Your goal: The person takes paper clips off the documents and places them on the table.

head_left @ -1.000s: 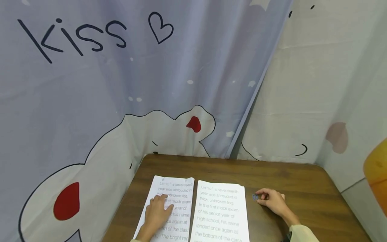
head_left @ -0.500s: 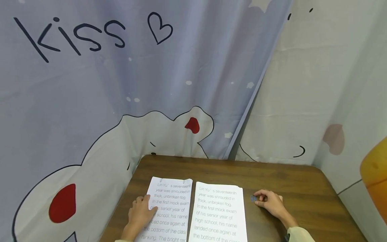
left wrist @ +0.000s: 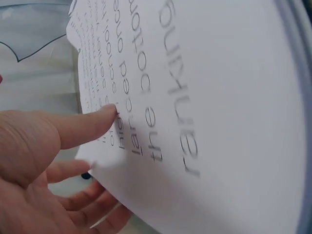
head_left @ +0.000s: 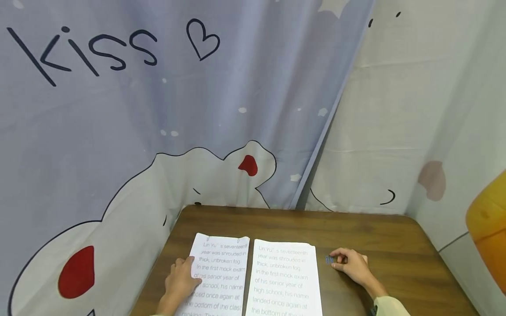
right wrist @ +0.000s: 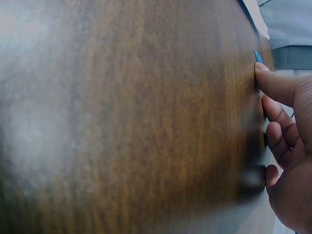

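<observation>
Two white printed sheets lie side by side on the brown table. On the left sheet (head_left: 221,274), two small clips (head_left: 238,240) sit on the top edge. My left hand (head_left: 178,281) is at that sheet's left edge. In the left wrist view the thumb lies straight on the printed page (left wrist: 234,122), while the other fingers are loosely extended by its edge. Right of the other sheet (head_left: 284,281), my right hand (head_left: 353,265) pinches small blue paper clips (head_left: 329,259) between thumb and index finger. A blue tip (right wrist: 258,56) shows past the thumb in the right wrist view.
The wooden table (head_left: 379,237) has rounded back corners. A printed curtain (head_left: 253,87) hangs behind it, and pale fabric (head_left: 395,131) borders the right side. The sheets run out of the bottom of the head view.
My left hand has slid left from the middle of the left sheet to its left edge, uncovering more text. The right hand stays at the blue clips. The head view has shifted slightly.
</observation>
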`<move>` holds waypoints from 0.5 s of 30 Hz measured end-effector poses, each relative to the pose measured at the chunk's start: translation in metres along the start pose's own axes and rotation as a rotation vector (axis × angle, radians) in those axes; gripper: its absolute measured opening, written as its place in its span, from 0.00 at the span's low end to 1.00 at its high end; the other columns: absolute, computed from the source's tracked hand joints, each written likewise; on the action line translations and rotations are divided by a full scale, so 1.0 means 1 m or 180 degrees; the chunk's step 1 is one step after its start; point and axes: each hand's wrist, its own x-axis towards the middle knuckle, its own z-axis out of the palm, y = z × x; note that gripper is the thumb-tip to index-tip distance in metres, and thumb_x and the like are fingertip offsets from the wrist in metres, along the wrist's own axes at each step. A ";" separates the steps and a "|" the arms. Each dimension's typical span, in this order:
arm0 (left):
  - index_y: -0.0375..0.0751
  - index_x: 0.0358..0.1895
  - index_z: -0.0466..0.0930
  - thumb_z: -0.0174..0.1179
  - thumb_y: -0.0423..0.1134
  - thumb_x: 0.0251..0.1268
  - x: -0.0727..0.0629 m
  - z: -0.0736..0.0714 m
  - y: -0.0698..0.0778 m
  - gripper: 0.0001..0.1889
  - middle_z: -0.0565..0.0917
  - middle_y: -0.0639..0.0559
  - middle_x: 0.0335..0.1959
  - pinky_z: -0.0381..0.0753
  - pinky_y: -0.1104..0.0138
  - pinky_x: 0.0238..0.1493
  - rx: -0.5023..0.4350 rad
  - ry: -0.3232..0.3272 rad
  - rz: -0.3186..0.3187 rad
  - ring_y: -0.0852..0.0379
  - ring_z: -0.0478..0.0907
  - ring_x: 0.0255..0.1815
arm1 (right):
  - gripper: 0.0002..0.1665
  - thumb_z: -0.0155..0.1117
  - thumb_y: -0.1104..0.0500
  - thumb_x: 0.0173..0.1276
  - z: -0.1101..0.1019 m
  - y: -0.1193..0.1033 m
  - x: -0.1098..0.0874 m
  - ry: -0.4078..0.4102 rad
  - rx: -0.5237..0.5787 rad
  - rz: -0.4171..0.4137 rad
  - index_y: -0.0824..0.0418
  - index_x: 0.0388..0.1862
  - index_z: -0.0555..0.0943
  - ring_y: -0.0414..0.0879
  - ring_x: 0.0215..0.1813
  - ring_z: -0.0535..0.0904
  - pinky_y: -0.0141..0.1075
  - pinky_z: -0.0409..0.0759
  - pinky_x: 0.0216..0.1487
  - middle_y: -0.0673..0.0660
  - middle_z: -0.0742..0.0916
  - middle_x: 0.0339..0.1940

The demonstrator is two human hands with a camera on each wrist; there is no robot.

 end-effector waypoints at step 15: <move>0.38 0.61 0.82 0.67 0.21 0.45 -0.003 0.000 0.005 0.32 0.86 0.38 0.44 0.82 0.53 0.27 -0.0355 0.0064 0.0128 0.46 0.83 0.33 | 0.15 0.82 0.58 0.58 0.002 0.001 -0.001 0.0070 -0.0028 -0.0054 0.49 0.44 0.90 0.37 0.32 0.72 0.48 0.58 0.51 0.41 0.81 0.27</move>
